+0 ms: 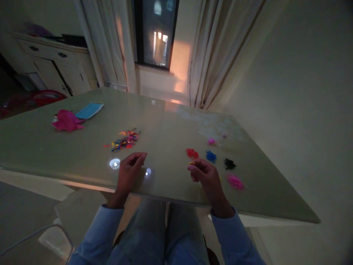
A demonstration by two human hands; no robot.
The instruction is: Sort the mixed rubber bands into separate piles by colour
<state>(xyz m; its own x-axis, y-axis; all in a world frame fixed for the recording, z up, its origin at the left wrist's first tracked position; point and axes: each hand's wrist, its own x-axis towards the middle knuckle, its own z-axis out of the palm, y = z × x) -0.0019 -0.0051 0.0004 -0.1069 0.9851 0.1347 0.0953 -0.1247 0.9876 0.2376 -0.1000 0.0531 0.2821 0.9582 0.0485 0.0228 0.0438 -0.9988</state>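
Observation:
My left hand (129,172) is over the near part of the table, thumb and forefinger pinched; a tiny reddish bit shows at the fingertips, too small to name. A mixed pile of small coloured rubber bands (125,141) lies just beyond it. Between the thumb and fingers of my right hand (205,176) is a yellow rubber band (191,163). Around that hand sit sorted heaps: red bands (192,154), blue bands (211,156), black bands (230,164) and bright pink bands (235,182). A bit of yellow (220,179) peeks out behind the right hand, mostly hidden.
Farther back on the glossy table (165,129) are a light pink heap (211,141) and a small pale purple one (224,135). A crumpled magenta wrapper (67,120) and a blue face mask (89,110) lie at the left. The table's near edge runs above my lap.

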